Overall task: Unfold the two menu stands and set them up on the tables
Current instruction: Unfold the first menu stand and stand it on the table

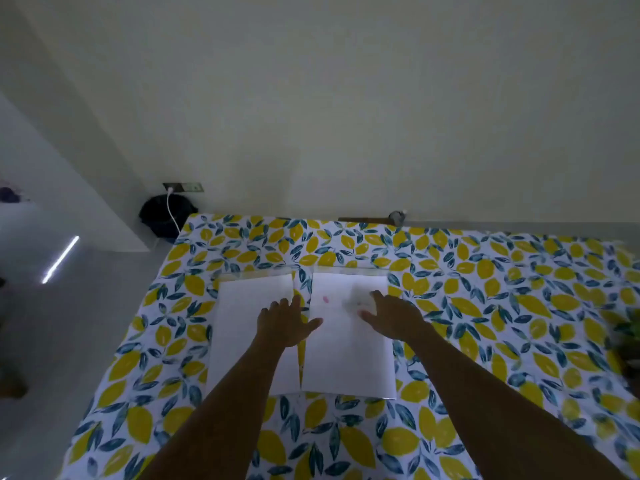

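Two flat white menu stands lie side by side on a table covered with a lemon-print cloth (485, 306). The left stand (242, 341) and the right stand (346, 358) each show a clear plastic edge at the far end. My left hand (285, 322) hovers with fingers spread over the gap between the stands, partly above the left one. Over the upper part of the right stand, my right hand (389, 315) is also spread. Neither hand grips anything. The right stand has faint pink marks near its top.
A pale wall runs close behind the table. A black bag (162, 216) sits on the floor at the table's far left corner, with a white cable plugged into a wall socket (183, 187). A green plant (627, 337) shows at the right edge. Grey floor lies to the left.
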Demonstrator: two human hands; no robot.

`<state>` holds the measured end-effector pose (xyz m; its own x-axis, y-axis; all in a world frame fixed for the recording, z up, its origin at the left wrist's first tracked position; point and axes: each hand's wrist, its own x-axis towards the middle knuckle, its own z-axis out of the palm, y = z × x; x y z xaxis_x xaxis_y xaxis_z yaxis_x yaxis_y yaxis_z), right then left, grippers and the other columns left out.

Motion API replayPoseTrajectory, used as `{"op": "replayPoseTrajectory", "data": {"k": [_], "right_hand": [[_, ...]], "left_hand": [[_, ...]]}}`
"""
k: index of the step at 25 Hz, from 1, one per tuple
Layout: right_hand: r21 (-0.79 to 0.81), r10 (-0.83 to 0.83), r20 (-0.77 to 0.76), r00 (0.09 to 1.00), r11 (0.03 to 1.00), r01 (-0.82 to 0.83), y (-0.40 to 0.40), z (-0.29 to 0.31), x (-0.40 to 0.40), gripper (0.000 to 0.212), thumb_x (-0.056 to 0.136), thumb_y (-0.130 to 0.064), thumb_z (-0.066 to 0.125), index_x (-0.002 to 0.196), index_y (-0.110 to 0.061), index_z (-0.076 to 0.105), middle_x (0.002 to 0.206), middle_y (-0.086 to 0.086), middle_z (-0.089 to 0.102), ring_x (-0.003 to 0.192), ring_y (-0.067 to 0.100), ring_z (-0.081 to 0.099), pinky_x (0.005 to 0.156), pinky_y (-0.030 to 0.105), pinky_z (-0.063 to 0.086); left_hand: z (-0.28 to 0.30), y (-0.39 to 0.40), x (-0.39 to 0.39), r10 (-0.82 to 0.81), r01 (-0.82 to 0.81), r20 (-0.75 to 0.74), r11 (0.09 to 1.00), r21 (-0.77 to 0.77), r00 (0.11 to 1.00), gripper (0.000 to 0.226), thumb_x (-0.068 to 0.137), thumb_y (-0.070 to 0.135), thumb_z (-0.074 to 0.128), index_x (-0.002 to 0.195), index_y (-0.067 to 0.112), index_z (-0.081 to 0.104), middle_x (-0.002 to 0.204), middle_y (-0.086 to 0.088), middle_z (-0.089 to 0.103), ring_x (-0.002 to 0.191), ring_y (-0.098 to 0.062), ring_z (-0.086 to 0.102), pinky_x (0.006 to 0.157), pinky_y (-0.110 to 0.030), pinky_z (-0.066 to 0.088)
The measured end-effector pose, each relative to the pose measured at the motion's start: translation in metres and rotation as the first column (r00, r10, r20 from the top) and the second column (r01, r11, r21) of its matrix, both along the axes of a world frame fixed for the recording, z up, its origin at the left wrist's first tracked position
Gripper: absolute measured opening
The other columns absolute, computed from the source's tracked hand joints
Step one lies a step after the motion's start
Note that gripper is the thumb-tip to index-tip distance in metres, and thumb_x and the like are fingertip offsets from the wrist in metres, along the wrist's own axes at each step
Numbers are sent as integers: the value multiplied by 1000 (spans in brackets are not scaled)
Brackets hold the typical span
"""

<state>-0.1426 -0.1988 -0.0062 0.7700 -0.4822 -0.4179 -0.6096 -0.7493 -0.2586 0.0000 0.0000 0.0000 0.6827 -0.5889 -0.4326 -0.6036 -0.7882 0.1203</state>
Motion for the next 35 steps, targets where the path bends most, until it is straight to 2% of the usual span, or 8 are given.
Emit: {"op": "replayPoseTrajectory", "data": {"k": [9,14,20,24,28,30,32,35], "right_hand": [[105,-202,-15,979,974,203,4,-54,-31,59,92,-43,50,138,-9,35,124,21,56,115,39,55,94,46,48],[146,-350,71,934,930,337,14,-70,-49,48,90,-30,54,128,-5,42,116,21,58,109,39,57,88,45,48],[298,-551,97,829,811,504,20,-74,-57,34,87,-25,59,110,-1,53,104,19,66,97,37,63,75,37,45],[418,-607,36,794,731,539,14,-71,-64,28,85,-21,54,109,-7,56,98,14,66,89,33,62,74,38,46],[395,-607,83,791,748,533,25,-62,-89,32,85,-16,47,114,-14,60,102,10,66,99,36,61,74,38,45],[420,-628,138,766,737,529,39,-52,-108,29,90,-14,45,115,-18,60,104,5,62,102,34,59,76,38,43],[471,-628,191,754,733,491,54,-44,-130,32,89,-12,49,116,-22,62,106,4,65,98,31,63,78,42,52],[616,-717,183,673,617,490,75,-34,-165,30,89,0,55,116,-6,68,106,12,69,84,27,67,73,35,60]], "left_hand": [[-48,-4,-14,14,-25,-241,999,-42,971,85,82,69,49,144,15,30,137,-16,54,124,-34,54,102,-47,46],[-58,-4,-28,85,-124,-289,985,-122,953,82,85,61,55,146,13,30,143,-17,47,129,-35,50,105,-46,44],[-64,-3,-34,231,-312,-325,923,-226,917,75,82,59,63,137,11,45,135,-16,58,127,-33,53,105,-40,43],[-64,8,-35,235,-312,-316,924,-221,919,62,88,55,56,129,9,55,132,-10,62,121,-30,58,102,-35,43],[-57,28,-48,83,-134,-207,960,-247,975,28,97,19,43,108,0,61,112,-17,68,102,-35,66,90,-39,52],[-54,43,-57,48,-100,-179,950,-295,983,27,98,12,39,105,1,62,106,-19,69,97,-36,66,85,-37,51],[-52,60,-68,41,-104,-182,930,-352,982,30,98,13,40,111,7,67,113,-17,70,103,-33,66,89,-33,49],[-44,87,-90,53,-147,-232,900,-409,971,31,96,12,46,112,10,72,121,-13,70,110,-29,66,95,-28,48]]}}
